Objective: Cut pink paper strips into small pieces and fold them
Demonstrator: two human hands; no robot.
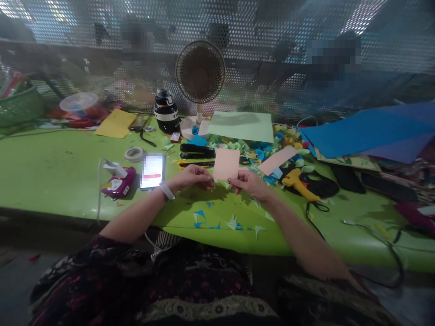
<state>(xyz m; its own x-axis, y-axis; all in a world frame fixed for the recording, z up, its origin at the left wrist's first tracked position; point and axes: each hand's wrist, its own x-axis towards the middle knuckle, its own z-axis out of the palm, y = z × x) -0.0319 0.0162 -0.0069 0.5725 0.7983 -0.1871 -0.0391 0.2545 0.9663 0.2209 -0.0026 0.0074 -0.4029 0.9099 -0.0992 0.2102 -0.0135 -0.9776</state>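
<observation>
A small peach sheet of paper (226, 164) is held up just above the table in front of me. My right hand (249, 183) pinches it at the lower right corner between thumb and fingers. Close to the lower left corner is my left hand (197, 176), its fingers curled together; whether they grip the paper cannot be made out. Behind the sheet lie a black stapler (197, 151) and a yellow-and-black cutter (195, 165). A longer peach strip (277, 160) rests to the right, over a heap of coloured paper pieces (260, 153).
Near my left forearm are a lit phone (152, 171), a tape roll (134, 154) and a purple plug block (119, 183). A yellow glue gun (301, 184) with a cord lies right. A fan (200, 71) and bottle (166, 112) stand behind. Scraps (200, 216) dot the front edge.
</observation>
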